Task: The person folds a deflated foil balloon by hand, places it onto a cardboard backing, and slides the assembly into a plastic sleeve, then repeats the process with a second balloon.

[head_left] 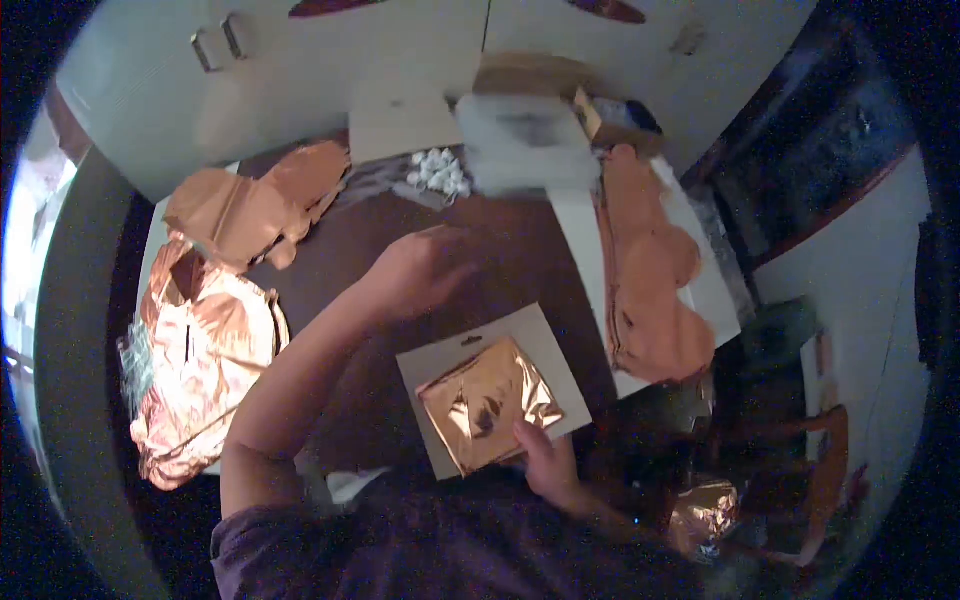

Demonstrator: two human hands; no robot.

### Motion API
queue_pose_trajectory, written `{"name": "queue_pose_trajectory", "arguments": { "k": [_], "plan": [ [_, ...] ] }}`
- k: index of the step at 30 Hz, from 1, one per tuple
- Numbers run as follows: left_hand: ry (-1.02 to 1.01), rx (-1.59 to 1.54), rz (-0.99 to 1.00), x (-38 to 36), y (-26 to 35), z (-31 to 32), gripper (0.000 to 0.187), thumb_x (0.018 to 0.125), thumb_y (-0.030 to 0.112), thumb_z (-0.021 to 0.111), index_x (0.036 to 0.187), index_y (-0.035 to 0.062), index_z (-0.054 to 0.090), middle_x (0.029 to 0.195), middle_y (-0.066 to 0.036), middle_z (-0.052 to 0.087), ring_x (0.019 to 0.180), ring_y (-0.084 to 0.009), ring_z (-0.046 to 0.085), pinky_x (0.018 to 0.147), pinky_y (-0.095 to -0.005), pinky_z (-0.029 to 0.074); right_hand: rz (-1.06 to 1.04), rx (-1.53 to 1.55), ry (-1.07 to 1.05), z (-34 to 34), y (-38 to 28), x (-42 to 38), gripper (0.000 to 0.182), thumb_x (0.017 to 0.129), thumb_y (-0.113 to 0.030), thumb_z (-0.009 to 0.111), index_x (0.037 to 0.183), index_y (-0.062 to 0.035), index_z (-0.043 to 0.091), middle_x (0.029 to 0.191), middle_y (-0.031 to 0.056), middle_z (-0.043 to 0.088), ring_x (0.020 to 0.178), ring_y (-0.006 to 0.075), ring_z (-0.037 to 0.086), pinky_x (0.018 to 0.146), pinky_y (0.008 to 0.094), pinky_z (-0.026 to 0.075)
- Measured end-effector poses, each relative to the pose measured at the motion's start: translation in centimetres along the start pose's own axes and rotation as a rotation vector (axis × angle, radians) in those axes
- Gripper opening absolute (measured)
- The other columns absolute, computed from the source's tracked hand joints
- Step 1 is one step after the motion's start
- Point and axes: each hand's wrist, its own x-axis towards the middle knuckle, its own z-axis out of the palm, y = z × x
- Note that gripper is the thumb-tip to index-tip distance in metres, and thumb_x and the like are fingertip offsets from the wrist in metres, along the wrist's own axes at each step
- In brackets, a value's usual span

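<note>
My right hand (550, 465) grips the lower right edge of a white card (565, 365), thumb on top. On the card lies a folded copper-coloured foil balloon (490, 400), flat and shiny. The card has a hang hole in its upper edge and is tilted over the near part of the dark table. My left hand (425, 268) is above the middle of the table, beyond the card. Its fingers are smeared by motion, so whether they hold anything cannot be seen. A pile of small white pieces (440, 172) lies beyond that hand.
Crumpled copper foil (215, 350) and flat copper-coloured foil pieces (240, 215) are at the left. A stack of copper-coloured foil shapes (645, 270) runs along the right side. White and brown packaging (525, 140) stands at the back. A wooden chair (825, 480) is at the lower right.
</note>
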Motion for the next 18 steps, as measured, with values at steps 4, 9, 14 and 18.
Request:
{"name": "queue_pose_trajectory", "arguments": {
  "k": [4,9,14,18],
  "plan": [
    [0.096,0.009,0.047,9.5,-3.9,1.4,0.025,0.085,0.02,0.064,0.104,0.0039,0.069,0.112,-0.02,0.064,0.102,-0.038,0.062,0.09,-0.0444,0.049,0.088,0.174,-0.014,-1.3,-5.1,0.5,0.028,0.092,-0.01,0.059,0.118,-0.0023,0.053,0.102,0.0049,0.06,0.094,0.0151,0.059,0.085,0.0309,0.048],
    [0.354,0.151,0.084,21.2,-9.0,4.1,0.028,0.081,0.027,0.07,0.102,0.0084,0.071,0.111,-0.017,0.065,0.104,-0.0377,0.06,0.092,-0.0452,0.049,0.318,0.411,0.073,-4.1,-5.8,2.0,0.029,0.092,-0.013,0.059,0.118,-0.002,0.053,0.106,0.0078,0.061,0.096,0.0168,0.061,0.085,0.0346,0.051],
    [0.326,0.35,-0.036,24.3,-12.7,5.2,0.023,0.078,0.032,0.071,0.092,0.0143,0.073,0.107,-0.011,0.066,0.106,-0.0343,0.058,0.091,-0.0435,0.047,0.099,0.413,0.111,-7.1,-1.8,2.6,0.028,0.093,-0.017,0.06,0.116,-0.0018,0.055,0.106,0.0084,0.062,0.095,0.0184,0.061,0.083,0.0356,0.051],
    [0.488,0.409,-0.041,25.1,-13.0,6.5,0.019,0.078,0.031,0.069,0.087,0.0149,0.073,0.104,-0.01,0.065,0.102,-0.0326,0.059,0.089,-0.043,0.047,-0.04,0.033,0.145,-7.2,-4.2,2.5,0.035,0.089,-0.025,0.064,0.113,-0.0014,0.056,0.106,0.0081,0.062,0.094,0.0197,0.061,0.084,0.0371,0.051]
  ]
}}
